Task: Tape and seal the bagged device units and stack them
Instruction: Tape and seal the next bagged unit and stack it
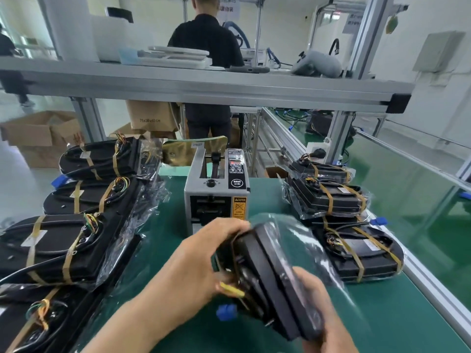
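Observation:
A black device unit in a clear plastic bag [270, 278] is held on edge above the green mat, blurred by motion. My left hand [204, 258] grips its left side with fingers curled over the top. My right hand [321, 307] holds its lower right end from beneath. A blue connector [226, 312] hangs below the unit. Several bagged, taped units [58, 245] lie in a row along the left. A stack of bagged units [331, 197] and one more unit [362, 253] sit at the right. A grey tape dispenser [216, 192] stands just behind my hands.
The green mat [397, 312] covers the bench, with an aluminium rail along its right edge [433, 289]. An overhead shelf beam [204, 87] crosses the view. A person in black [206, 42] stands beyond it. Cardboard boxes [40, 133] sit on the floor at the left.

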Action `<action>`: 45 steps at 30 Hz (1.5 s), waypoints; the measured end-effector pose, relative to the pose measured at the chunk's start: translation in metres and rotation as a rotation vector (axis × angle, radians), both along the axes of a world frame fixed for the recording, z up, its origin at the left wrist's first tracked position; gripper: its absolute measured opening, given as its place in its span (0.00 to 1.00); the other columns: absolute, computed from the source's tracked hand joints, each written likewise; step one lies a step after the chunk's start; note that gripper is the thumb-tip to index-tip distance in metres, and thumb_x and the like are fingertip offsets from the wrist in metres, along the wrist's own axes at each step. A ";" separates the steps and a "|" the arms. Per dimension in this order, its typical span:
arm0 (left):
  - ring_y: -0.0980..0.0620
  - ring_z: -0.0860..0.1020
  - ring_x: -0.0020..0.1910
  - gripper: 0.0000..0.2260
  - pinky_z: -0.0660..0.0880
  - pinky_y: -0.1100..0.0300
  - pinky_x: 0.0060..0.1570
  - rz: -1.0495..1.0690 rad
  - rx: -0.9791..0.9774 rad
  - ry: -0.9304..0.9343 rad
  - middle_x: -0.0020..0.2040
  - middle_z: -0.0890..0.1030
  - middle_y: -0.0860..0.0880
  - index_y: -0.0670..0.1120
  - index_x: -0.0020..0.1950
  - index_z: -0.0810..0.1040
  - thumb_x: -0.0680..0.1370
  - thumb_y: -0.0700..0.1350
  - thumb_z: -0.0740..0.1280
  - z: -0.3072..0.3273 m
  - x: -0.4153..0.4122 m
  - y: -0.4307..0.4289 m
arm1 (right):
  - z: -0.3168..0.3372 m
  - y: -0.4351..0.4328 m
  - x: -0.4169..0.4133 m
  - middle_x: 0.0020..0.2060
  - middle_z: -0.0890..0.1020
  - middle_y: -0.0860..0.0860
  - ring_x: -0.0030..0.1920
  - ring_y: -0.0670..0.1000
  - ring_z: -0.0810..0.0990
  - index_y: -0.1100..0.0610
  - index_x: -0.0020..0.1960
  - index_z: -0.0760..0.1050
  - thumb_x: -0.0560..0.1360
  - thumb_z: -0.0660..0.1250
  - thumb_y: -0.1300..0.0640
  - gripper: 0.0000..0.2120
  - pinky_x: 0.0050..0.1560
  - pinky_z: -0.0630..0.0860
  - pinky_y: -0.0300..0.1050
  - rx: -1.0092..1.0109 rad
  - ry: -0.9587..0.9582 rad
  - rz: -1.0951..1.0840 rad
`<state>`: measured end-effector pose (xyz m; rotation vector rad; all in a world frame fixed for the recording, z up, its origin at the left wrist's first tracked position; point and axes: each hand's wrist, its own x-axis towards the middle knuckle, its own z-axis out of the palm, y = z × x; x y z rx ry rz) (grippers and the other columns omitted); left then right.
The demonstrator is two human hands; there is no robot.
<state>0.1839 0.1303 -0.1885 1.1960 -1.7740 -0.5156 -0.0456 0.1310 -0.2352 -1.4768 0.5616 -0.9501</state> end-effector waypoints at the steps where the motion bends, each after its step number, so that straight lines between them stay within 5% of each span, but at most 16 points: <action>1: 0.61 0.74 0.66 0.30 0.71 0.63 0.65 0.012 -0.071 -0.100 0.64 0.76 0.63 0.58 0.65 0.75 0.65 0.41 0.78 0.001 0.003 0.000 | 0.008 -0.002 -0.004 0.62 0.82 0.57 0.57 0.49 0.83 0.58 0.56 0.82 0.73 0.70 0.65 0.12 0.62 0.76 0.43 0.066 0.003 0.085; 4: 0.58 0.73 0.64 0.30 0.69 0.66 0.65 -0.002 -0.234 -0.427 0.62 0.77 0.58 0.49 0.64 0.78 0.64 0.32 0.75 -0.004 -0.001 -0.003 | 0.016 -0.020 -0.019 0.70 0.76 0.51 0.71 0.50 0.73 0.52 0.72 0.73 0.70 0.76 0.50 0.31 0.72 0.67 0.49 0.088 0.231 0.154; 7: 0.54 0.74 0.61 0.27 0.70 0.61 0.63 -0.012 -0.294 -0.571 0.60 0.80 0.53 0.46 0.61 0.80 0.62 0.35 0.74 -0.014 -0.012 -0.003 | 0.014 -0.014 -0.012 0.52 0.87 0.48 0.55 0.46 0.84 0.40 0.57 0.82 0.63 0.81 0.54 0.24 0.58 0.77 0.37 0.068 0.183 -0.070; 9: 0.54 0.74 0.60 0.26 0.70 0.59 0.60 0.028 -0.275 -0.591 0.60 0.79 0.55 0.49 0.62 0.78 0.64 0.41 0.73 -0.016 -0.014 -0.003 | 0.007 -0.012 -0.003 0.46 0.88 0.50 0.47 0.46 0.86 0.42 0.50 0.86 0.63 0.83 0.62 0.21 0.48 0.77 0.32 0.039 0.081 -0.187; 13: 0.55 0.74 0.60 0.23 0.68 0.62 0.59 0.036 -0.241 -0.599 0.59 0.79 0.56 0.49 0.61 0.80 0.66 0.43 0.71 -0.012 -0.016 -0.002 | 0.006 -0.003 0.001 0.49 0.88 0.50 0.50 0.46 0.86 0.50 0.46 0.87 0.58 0.77 0.62 0.17 0.49 0.79 0.33 -0.079 -0.018 -0.413; 16: 0.54 0.74 0.59 0.24 0.68 0.61 0.58 0.031 -0.227 -0.612 0.59 0.80 0.55 0.48 0.60 0.81 0.64 0.41 0.74 -0.009 -0.019 -0.003 | 0.010 -0.001 0.004 0.46 0.88 0.48 0.45 0.45 0.86 0.51 0.37 0.86 0.62 0.78 0.65 0.09 0.45 0.78 0.31 -0.154 0.026 -0.535; 18: 0.54 0.74 0.58 0.25 0.68 0.60 0.57 0.034 -0.220 -0.620 0.58 0.81 0.55 0.48 0.60 0.81 0.63 0.40 0.76 -0.008 -0.021 -0.003 | 0.010 -0.001 0.005 0.43 0.87 0.46 0.42 0.43 0.85 0.50 0.34 0.84 0.65 0.80 0.67 0.13 0.44 0.77 0.29 -0.234 0.097 -0.628; 20: 0.55 0.73 0.58 0.25 0.69 0.59 0.57 0.036 -0.212 -0.616 0.58 0.80 0.55 0.48 0.60 0.81 0.63 0.39 0.77 -0.008 -0.023 -0.004 | 0.015 0.000 0.008 0.42 0.86 0.44 0.43 0.42 0.84 0.48 0.34 0.81 0.68 0.76 0.61 0.09 0.43 0.75 0.27 -0.357 0.165 -0.718; 27: 0.55 0.72 0.61 0.29 0.68 0.60 0.61 0.004 -0.206 -0.592 0.61 0.77 0.57 0.50 0.62 0.78 0.63 0.34 0.76 -0.011 -0.021 -0.001 | 0.010 -0.008 0.012 0.35 0.86 0.48 0.38 0.45 0.84 0.47 0.41 0.80 0.76 0.70 0.59 0.08 0.47 0.82 0.56 -0.025 0.134 -0.798; 30: 0.55 0.72 0.61 0.28 0.69 0.61 0.61 0.013 -0.192 -0.577 0.61 0.78 0.56 0.49 0.62 0.79 0.63 0.35 0.77 -0.011 -0.020 0.001 | 0.007 -0.003 0.013 0.36 0.85 0.47 0.37 0.45 0.82 0.46 0.42 0.79 0.73 0.75 0.54 0.05 0.44 0.81 0.44 -0.079 0.110 -0.725; 34: 0.54 0.73 0.65 0.28 0.68 0.59 0.64 0.067 -0.208 -0.560 0.63 0.78 0.54 0.50 0.63 0.80 0.65 0.33 0.75 -0.014 -0.016 0.005 | 0.000 0.002 0.010 0.38 0.83 0.48 0.35 0.45 0.79 0.48 0.41 0.80 0.56 0.86 0.54 0.19 0.36 0.77 0.34 -0.161 0.095 -0.624; 37: 0.58 0.73 0.67 0.29 0.70 0.63 0.63 0.143 -0.150 -0.221 0.63 0.77 0.60 0.54 0.61 0.81 0.67 0.29 0.64 -0.016 -0.012 0.007 | -0.005 0.002 0.008 0.37 0.80 0.49 0.33 0.50 0.77 0.50 0.38 0.80 0.56 0.78 0.52 0.12 0.32 0.75 0.39 -0.271 0.075 -0.623; 39: 0.64 0.77 0.56 0.24 0.74 0.69 0.51 0.363 0.030 0.103 0.53 0.81 0.64 0.59 0.52 0.82 0.72 0.30 0.64 -0.012 -0.009 -0.002 | -0.007 0.002 0.009 0.36 0.80 0.49 0.34 0.50 0.78 0.50 0.37 0.80 0.57 0.77 0.52 0.11 0.31 0.76 0.37 -0.313 0.059 -0.624; 41: 0.61 0.79 0.41 0.12 0.74 0.65 0.43 0.602 0.268 0.392 0.42 0.84 0.60 0.56 0.45 0.83 0.76 0.38 0.68 -0.011 -0.003 -0.023 | -0.006 0.003 0.012 0.36 0.80 0.48 0.32 0.48 0.77 0.48 0.38 0.79 0.59 0.81 0.49 0.13 0.29 0.74 0.36 -0.376 0.079 -0.632; 45: 0.58 0.73 0.29 0.04 0.70 0.67 0.27 0.649 0.598 1.006 0.34 0.83 0.51 0.44 0.46 0.82 0.78 0.42 0.70 -0.018 0.010 -0.066 | -0.002 0.003 0.018 0.36 0.79 0.46 0.28 0.48 0.76 0.45 0.39 0.77 0.63 0.75 0.45 0.09 0.27 0.72 0.40 -0.510 0.108 -0.640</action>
